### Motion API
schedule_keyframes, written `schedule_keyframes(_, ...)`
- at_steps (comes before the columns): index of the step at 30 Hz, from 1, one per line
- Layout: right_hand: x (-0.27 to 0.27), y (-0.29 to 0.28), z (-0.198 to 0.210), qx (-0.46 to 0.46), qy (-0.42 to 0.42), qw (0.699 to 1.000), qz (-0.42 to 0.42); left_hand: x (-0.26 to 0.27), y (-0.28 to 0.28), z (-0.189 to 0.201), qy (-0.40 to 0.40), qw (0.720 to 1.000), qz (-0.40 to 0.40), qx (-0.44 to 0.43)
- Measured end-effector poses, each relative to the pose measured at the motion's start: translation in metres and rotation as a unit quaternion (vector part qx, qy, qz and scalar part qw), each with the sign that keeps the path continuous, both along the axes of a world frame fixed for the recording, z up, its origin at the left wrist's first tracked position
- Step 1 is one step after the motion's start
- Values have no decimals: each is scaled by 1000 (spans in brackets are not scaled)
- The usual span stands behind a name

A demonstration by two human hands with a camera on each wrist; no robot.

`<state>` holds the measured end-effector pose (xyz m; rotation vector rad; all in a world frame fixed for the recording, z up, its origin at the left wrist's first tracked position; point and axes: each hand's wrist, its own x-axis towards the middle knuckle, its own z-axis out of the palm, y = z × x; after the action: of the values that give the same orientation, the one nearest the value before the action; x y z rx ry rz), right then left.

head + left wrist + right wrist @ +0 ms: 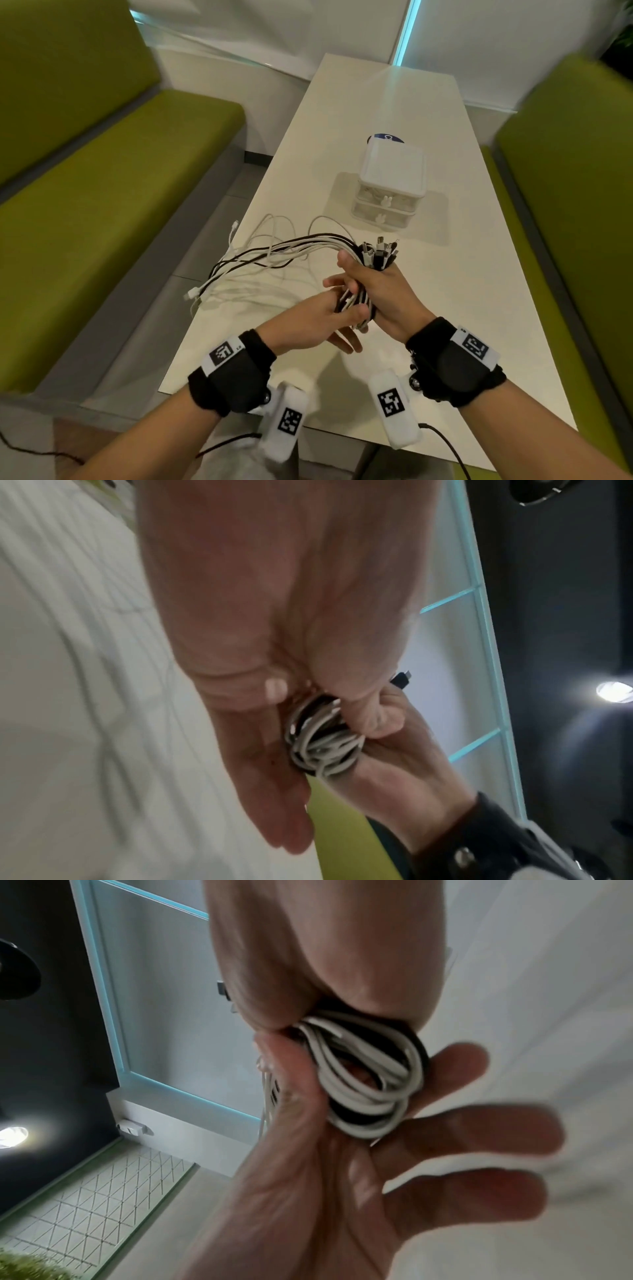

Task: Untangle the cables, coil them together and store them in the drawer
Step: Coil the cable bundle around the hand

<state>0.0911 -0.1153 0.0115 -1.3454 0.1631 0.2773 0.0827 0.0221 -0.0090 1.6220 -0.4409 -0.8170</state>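
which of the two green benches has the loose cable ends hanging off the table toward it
The left bench. The loose cable ends trail past the table edge on that side; the right bench has none near it, since the right hand holds the plug ends.

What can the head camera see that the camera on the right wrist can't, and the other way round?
Only the head view shows the small white drawer unit with both drawers closed, the loose cable tails trailing over the white table, and the connector ends sticking up out of the fist. Only the right wrist view shows the wound loops from below, inside the grip. Both show the right hand gripping the cable bundle and the left hand against it, fingers extended.
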Motion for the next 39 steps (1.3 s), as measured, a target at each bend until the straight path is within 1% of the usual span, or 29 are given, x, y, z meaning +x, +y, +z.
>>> schedule_keyframes(3, 0, 1, 4, 3, 21, 1000, -18, 4, -9, -1, -65, 995, -7, 78)
schedule_keyframes(5, 1, 2, 4, 1, 44, 998, -40, 4, -13, -4, -120, 983, -6, 140)
schedule_keyframes(7, 0, 3, 1, -4, 56, 997, -59, 0, -16, -9, -151, 974, -2, 168)
schedule_keyframes(10, 0, 5, -2, -13, 58, 996, -71, -6, -16, -17, -173, 971, 21, 162)
schedule_keyframes(13, 0, 4, -3, -10, 55, 995, -82, -5, -18, -25, -188, 968, 19, 167)
schedule_keyframes(15, 2, 2, -2, -9, 53, 995, -83, 0, -17, -24, -165, 977, 11, 136)
schedule_keyframes(19, 0, 6, 1, -9, 35, 996, -76, 8, -10, -21, -107, 993, -19, 40)
schedule_keyframes(21, -1, 8, 1, 2, 23, 997, -74, 10, -4, -23, -87, 995, -27, 41)
schedule_keyframes(23, -1, 9, 0, -9, 12, 998, -63, 10, 1, -21, -75, 991, -18, 105)
schedule_keyframes(25, -2, 9, 0, -38, 6, 999, -33, 11, 8, -11, -96, 973, -33, 207)
schedule_keyframes(27, -2, 9, 1, -72, -4, 997, -3, 15, 19, 5, -181, 937, -70, 291)
schedule_keyframes(28, -2, 7, 1, -96, -4, 995, 8, 18, 27, 13, -225, 920, -74, 313)
schedule_keyframes(29, -2, 4, 3, -123, -4, 992, 18, 20, 35, 22, -265, 910, -62, 313)
schedule_keyframes(30, -1, 1, 4, -154, -6, 988, 27, 21, 45, 34, -289, 912, -36, 289)
schedule_keyframes(31, -1, -4, 7, -189, -15, 981, 39, 21, 54, 45, -294, 925, 5, 242)
schedule_keyframes(32, -1, -8, 10, -232, -28, 971, 53, 22, 62, 54, -292, 938, 61, 176)
schedule_keyframes(33, -2, -11, 14, -274, -41, 958, 71, 24, 68, 60, -296, 940, 127, 113)
schedule_keyframes(34, -2, -12, 18, -306, -53, 946, 89, 28, 73, 64, -319, 929, 170, 77)
schedule_keyframes(35, -1, -13, 21, -326, -63, 937, 108, 34, 76, 65, -345, 919, 175, 74)
schedule_keyframes(36, 1, -13, 25, -338, -73, 930, 123, 43, 77, 61, -359, 918, 139, 93)
schedule_keyframes(37, 5, -13, 30, -347, -87, 924, 134, 51, 76, 57, -348, 926, 80, 122)
schedule_keyframes(38, 9, -14, 35, -355, -101, 919, 140, 60, 75, 52, -318, 936, 26, 152)
schedule_keyframes(39, 14, -16, 41, -366, -116, 912, 143, 66, 74, 48, -279, 947, -7, 163)
